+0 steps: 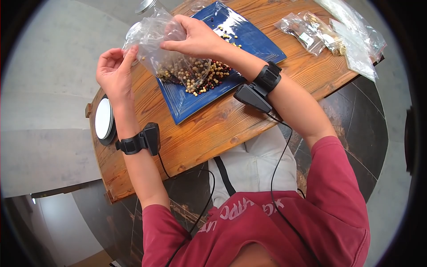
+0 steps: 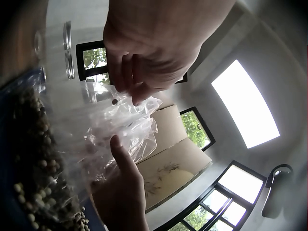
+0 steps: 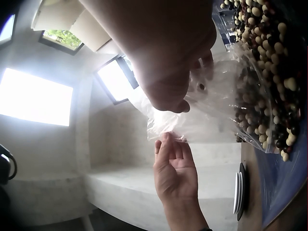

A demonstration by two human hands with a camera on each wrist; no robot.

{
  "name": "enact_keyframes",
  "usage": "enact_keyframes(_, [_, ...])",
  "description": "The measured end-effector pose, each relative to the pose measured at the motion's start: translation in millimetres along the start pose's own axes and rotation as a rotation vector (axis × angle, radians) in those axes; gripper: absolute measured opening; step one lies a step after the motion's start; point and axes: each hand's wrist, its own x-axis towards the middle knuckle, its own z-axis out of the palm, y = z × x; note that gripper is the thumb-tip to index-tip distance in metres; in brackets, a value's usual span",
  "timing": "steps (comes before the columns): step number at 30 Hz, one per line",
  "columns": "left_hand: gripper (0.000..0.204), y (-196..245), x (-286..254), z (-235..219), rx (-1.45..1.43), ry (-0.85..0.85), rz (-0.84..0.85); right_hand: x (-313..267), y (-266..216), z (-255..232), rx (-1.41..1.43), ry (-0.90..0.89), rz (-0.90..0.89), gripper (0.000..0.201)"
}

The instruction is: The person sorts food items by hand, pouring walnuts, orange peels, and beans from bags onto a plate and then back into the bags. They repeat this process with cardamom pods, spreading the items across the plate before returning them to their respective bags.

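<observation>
Evidently, left hand (image 1: 115,76) and right hand (image 1: 200,39) pinching clear bag (image 1: 153,39), small packets (image 1: 307,36) in head view only.

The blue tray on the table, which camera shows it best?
The head view: the blue tray shows three corners there, though the clear bag, little balls and an arm cover parts. The left wrist view catches only dark blue bits at its left; the right wrist view, mainly a bare stretch at lower right.
</observation>
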Motion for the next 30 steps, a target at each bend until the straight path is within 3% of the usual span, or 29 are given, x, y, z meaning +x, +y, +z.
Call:
enact_keyframes(3, [0.021,1,2,2,0.022,0.024,-0.066,-1,-9,-3,0.054,-0.001,0.023,0.035])
enact_keyframes(6, [0.020,2,5,3,-0.001,-0.006,-0.137,12,3,-3,0.440,-0.044,0.052,0.032])
enact_keyframes(13, [0.019,4,1,4,-0.054,-0.034,-0.155,13,8,-13,0.358,-0.094,0.126,0.018])
enact_keyframes(16, [0.020,7,-7,11,-0.001,-0.043,-0.122,16,14,-10,0.419,-0.028,0.040,0.020])
enact_keyframes(20, [0.021,-6,-7,5,0.041,-0.109,-0.188,19,16,-6,0.446,-0.048,0.021,0.033])
enact_keyframes(22, [0.020,-11,-8,4,-0.029,-0.105,-0.198,10,6,-5,0.369,-0.026,0.088,0.043])
enact_keyframes(25, [0.017,-8,-8,4,-0.192,-0.126,-0.212,11,14,-4,0.291,-0.098,0.017,0.056])
enact_keyframes(30, [0.021,-7,-6,4,-0.308,-0.129,-0.204,12,20,-5,0.346,-0.092,0.052,0.049])
